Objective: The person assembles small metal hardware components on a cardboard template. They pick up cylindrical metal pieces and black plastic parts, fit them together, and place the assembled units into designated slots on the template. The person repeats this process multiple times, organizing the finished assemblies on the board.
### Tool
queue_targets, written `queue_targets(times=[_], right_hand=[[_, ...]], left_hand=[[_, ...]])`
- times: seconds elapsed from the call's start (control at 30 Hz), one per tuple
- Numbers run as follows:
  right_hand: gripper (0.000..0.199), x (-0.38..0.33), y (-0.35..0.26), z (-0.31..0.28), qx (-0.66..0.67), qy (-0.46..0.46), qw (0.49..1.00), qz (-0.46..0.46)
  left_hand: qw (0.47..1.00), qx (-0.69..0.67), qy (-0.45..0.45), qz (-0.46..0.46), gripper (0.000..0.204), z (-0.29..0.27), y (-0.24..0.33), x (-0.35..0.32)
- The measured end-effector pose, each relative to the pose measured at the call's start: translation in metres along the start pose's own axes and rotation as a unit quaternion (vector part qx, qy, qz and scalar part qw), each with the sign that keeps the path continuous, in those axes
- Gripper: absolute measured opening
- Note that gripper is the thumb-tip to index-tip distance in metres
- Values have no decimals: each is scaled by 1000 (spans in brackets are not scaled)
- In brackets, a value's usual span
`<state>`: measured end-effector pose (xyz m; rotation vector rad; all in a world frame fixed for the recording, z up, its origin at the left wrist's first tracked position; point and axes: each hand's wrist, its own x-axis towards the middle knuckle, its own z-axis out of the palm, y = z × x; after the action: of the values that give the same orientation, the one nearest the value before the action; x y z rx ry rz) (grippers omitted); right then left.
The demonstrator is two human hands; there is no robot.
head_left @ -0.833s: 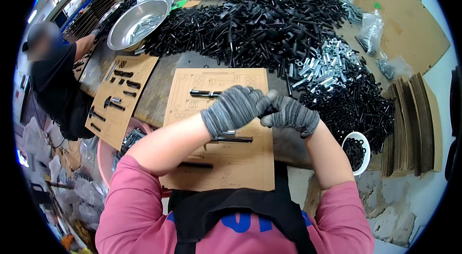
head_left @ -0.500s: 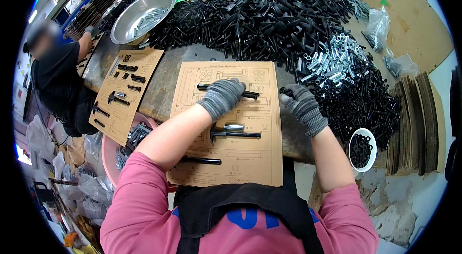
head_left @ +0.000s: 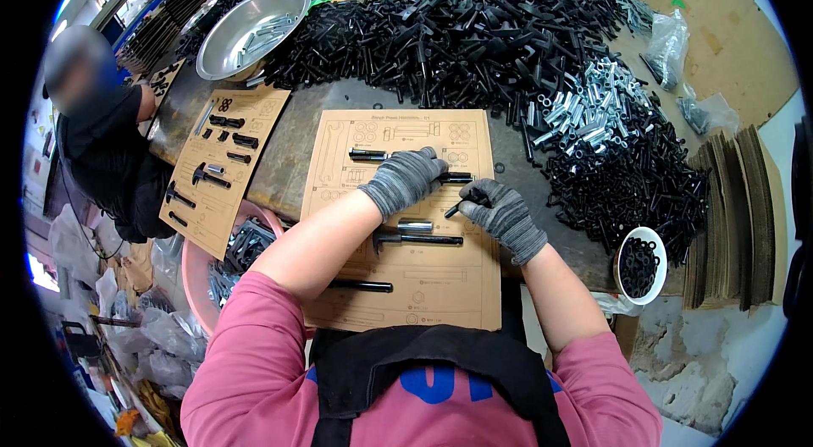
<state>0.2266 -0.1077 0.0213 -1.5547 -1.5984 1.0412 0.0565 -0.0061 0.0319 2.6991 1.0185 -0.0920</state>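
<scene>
A brown printed card (head_left: 449,295) lies in front of me with outlines of hardware on it. My left hand (head_left: 405,182), in a grey glove, rests over its upper middle with the fingers curled together; what they hold is hidden. Beside its fingertips lies a black rod-like part (head_left: 458,178). A black bolt-like piece (head_left: 455,210) sticks out of the closed fingers of my gloved right hand (head_left: 506,220), at the card's right side. Also on the card are a black bolt with a silvery end (head_left: 366,156), a silver sleeve (head_left: 415,226), a black T-shaped part (head_left: 423,240) and a black rod (head_left: 364,286).
Black parts (head_left: 440,32) are heaped at the back, with silver sleeves (head_left: 584,113) at right. A white bowl (head_left: 621,273) of black rings stands right, near stacked cardboard (head_left: 732,218). At left are a laid-out card (head_left: 190,231), a metal basin (head_left: 224,53) and a co-worker (head_left: 102,159).
My right hand has come left from beside the card onto its right side, carrying the black piece. My left hand has shifted slightly right and down.
</scene>
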Motion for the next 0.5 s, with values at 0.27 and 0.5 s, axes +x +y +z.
queue_targets(times=[0.27,0.5], right_hand=[[32,-11,12,-9,-81,48,996,-1],[33,-9,1,1,-327,28,943,-50]], left_hand=[[995,-73,62,25,30,9,-2,1],[996,-67,65,10,33,6,-2,1]])
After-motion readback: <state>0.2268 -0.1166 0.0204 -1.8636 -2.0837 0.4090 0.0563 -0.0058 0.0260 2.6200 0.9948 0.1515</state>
